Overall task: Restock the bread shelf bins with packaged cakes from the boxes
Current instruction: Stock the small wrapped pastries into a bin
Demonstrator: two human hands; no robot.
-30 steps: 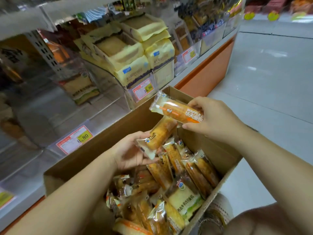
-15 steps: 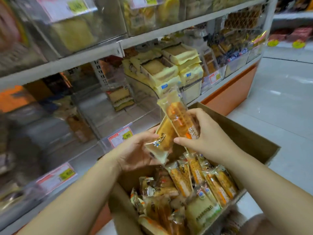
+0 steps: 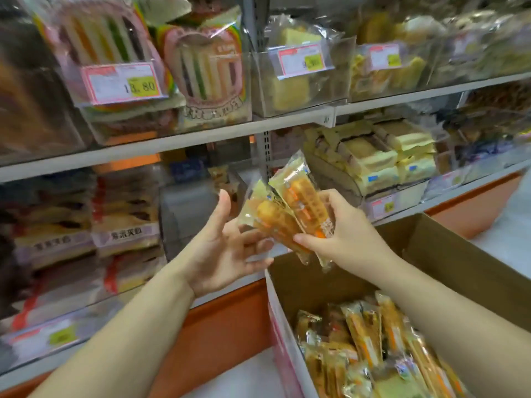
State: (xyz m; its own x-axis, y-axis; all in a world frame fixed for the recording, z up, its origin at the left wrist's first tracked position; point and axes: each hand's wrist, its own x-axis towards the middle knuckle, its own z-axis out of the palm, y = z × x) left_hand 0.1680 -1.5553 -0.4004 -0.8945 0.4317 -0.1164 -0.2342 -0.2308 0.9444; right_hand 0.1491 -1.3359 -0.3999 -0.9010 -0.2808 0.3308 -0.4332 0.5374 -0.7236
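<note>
Two orange-and-yellow packaged cakes are held side by side in front of the lower shelf, the right packet (image 3: 306,203) partly over the left packet (image 3: 268,218). My right hand (image 3: 347,237) grips both at their lower ends. My left hand (image 3: 222,244) is palm-up with thumb raised and fingers spread, its fingertips touching the underside of the left packet. Behind the hands stands a clear shelf bin (image 3: 186,214), its contents hard to make out. The cardboard box (image 3: 431,242) at lower right holds several more wrapped cakes (image 3: 370,343).
Clear bins of yellow-wrapped cakes (image 3: 382,159) fill the lower shelf to the right. Flat wrapped breads (image 3: 123,234) are stacked on the left. The upper shelf (image 3: 201,136) carries striped sandwich packs and price tags. An orange base panel (image 3: 218,334) runs below.
Both hands rose from the box toward the shelf. The two packets came together in my right hand, and my left hand let go and spread its fingers.
</note>
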